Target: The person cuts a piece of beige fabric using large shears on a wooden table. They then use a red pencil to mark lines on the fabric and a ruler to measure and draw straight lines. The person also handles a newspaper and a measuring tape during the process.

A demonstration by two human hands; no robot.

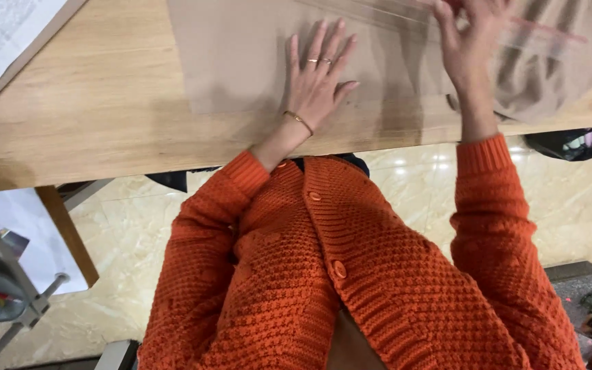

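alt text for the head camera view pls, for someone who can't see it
A person in an orange knitted cardigan presses the left hand flat on a clear plastic bag holding flat beige fabric, on a light wooden table. The right hand is raised with fingers spread over the bag's edge, beside crumpled beige cloth.

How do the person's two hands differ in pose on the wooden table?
The left hand lies flat, fingers spread, pressing the beige sheet; the right hand is raised, fingers curled, at the clear plastic film. The left hand shows rings and a thin bracelet; none can be made out on the blurred right hand. Both come from orange knitted sleeves.
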